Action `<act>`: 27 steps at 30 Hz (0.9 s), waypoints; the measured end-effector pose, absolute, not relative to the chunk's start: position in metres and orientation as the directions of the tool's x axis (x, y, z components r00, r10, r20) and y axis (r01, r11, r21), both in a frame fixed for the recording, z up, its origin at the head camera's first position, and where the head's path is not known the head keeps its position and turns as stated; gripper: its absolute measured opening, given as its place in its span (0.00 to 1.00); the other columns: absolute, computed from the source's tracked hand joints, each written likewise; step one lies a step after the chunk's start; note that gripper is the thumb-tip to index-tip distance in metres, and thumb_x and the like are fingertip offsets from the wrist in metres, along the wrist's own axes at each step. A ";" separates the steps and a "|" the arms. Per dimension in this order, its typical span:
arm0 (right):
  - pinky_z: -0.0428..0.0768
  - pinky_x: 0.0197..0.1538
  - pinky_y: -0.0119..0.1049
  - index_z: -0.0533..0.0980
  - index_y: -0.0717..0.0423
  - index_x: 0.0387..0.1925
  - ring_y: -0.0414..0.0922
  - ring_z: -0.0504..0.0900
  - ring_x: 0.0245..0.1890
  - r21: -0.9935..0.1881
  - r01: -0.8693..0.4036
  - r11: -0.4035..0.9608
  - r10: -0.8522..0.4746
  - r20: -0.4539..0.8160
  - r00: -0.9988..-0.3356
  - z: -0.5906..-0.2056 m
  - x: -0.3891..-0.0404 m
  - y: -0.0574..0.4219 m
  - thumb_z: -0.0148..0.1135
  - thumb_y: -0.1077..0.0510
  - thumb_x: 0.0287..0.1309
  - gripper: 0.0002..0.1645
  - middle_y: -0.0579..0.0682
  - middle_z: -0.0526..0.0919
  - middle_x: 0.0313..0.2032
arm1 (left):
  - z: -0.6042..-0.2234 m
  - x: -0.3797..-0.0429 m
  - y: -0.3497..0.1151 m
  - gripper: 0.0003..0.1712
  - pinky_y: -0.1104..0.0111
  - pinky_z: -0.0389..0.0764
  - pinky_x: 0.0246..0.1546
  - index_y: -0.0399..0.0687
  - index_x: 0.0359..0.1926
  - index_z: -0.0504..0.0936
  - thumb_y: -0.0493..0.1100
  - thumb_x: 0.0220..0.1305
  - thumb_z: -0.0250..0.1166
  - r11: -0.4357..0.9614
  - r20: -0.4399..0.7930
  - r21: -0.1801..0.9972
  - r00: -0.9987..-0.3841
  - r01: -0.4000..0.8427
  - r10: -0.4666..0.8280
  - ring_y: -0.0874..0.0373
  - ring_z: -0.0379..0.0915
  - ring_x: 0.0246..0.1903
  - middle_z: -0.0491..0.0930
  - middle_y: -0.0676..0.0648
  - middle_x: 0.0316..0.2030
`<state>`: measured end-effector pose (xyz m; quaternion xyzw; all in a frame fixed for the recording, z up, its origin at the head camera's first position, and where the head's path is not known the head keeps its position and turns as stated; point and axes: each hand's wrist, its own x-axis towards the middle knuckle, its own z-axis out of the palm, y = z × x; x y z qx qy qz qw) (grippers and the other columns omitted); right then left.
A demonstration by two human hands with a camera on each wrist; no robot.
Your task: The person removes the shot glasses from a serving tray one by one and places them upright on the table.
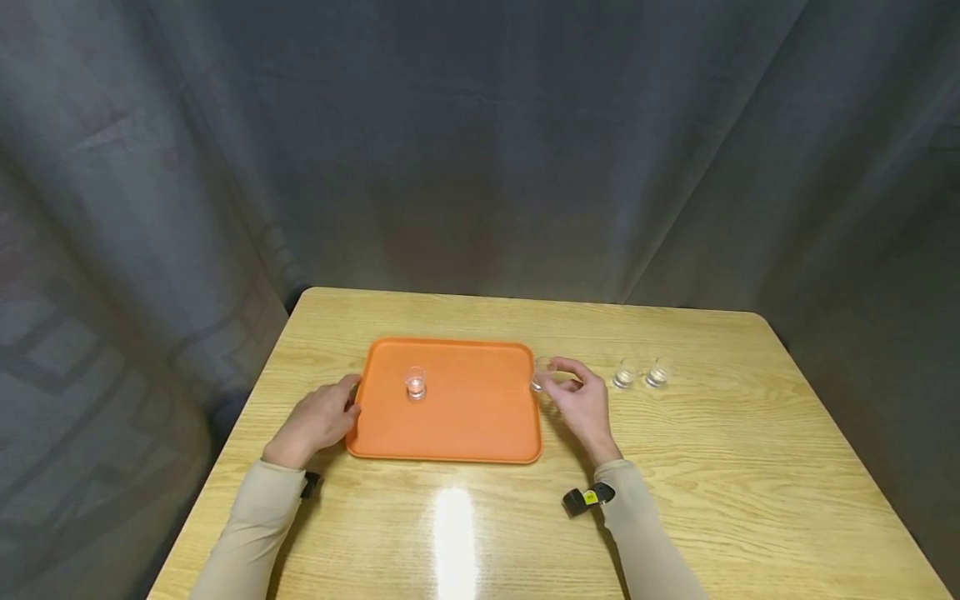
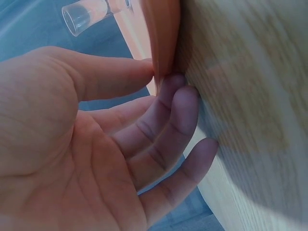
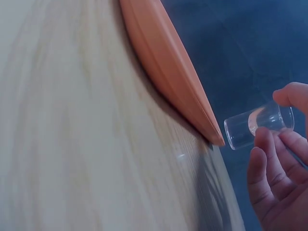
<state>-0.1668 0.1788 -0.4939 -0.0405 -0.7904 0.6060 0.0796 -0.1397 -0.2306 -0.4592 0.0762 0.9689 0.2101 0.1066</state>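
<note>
My left hand point(image 1: 318, 417) is at the left edge of an orange tray point(image 1: 472, 417). In the left wrist view, its thumb presses the tray's rim point(image 2: 161, 38) and its curled fingers are at the underside. Near the tray's right edge, my right hand point(image 1: 585, 404) pinches a small clear shot glass point(image 3: 240, 126) between thumb and fingers. That glass is off the table, close beside the tray's rim. Another shot glass point(image 1: 416, 384) stands upright on the left part of the tray.
To the right of my right hand, two more shot glasses point(image 1: 624, 375) stand side by side on the wooden table point(image 1: 750, 467). A grey curtain point(image 1: 480, 167) hangs behind the table and along its sides.
</note>
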 end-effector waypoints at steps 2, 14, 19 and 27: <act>0.73 0.22 0.29 0.86 0.56 0.54 0.38 0.79 0.20 -0.964 -0.039 0.265 0.184 0.091 -0.979 -0.494 -0.165 0.184 0.79 0.53 0.60 0.22 0.51 0.89 0.38 | -0.459 -0.140 -0.231 0.31 0.47 0.82 0.47 0.31 0.74 0.68 0.39 0.76 0.61 0.900 -0.174 0.422 -0.965 0.106 0.196 0.45 0.83 0.45 0.85 0.37 0.49; 0.73 0.21 0.28 0.85 0.57 0.57 0.35 0.79 0.19 -0.957 0.022 0.290 0.276 0.061 -0.959 -0.496 -0.159 0.217 0.78 0.53 0.63 0.24 0.48 0.87 0.25 | -0.460 -0.140 -0.233 0.31 0.46 0.82 0.51 0.31 0.75 0.67 0.39 0.77 0.60 0.899 -0.180 0.428 -0.965 0.097 0.190 0.42 0.84 0.49 0.85 0.35 0.53; 0.71 0.22 0.28 0.85 0.56 0.58 0.33 0.78 0.20 -0.955 0.047 0.294 0.309 0.049 -0.950 -0.496 -0.154 0.229 0.78 0.52 0.63 0.24 0.44 0.86 0.28 | -0.460 -0.140 -0.232 0.31 0.46 0.82 0.51 0.31 0.75 0.68 0.39 0.77 0.60 0.899 -0.176 0.426 -0.965 0.102 0.193 0.42 0.84 0.48 0.85 0.35 0.53; 0.69 0.21 0.26 0.84 0.58 0.60 0.30 0.75 0.20 -0.958 0.065 0.280 0.357 0.041 -0.933 -0.497 -0.153 0.244 0.78 0.53 0.63 0.26 0.36 0.84 0.36 | -0.460 -0.140 -0.232 0.31 0.47 0.82 0.48 0.30 0.75 0.68 0.39 0.77 0.61 0.900 -0.178 0.424 -0.965 0.100 0.191 0.45 0.84 0.45 0.86 0.36 0.50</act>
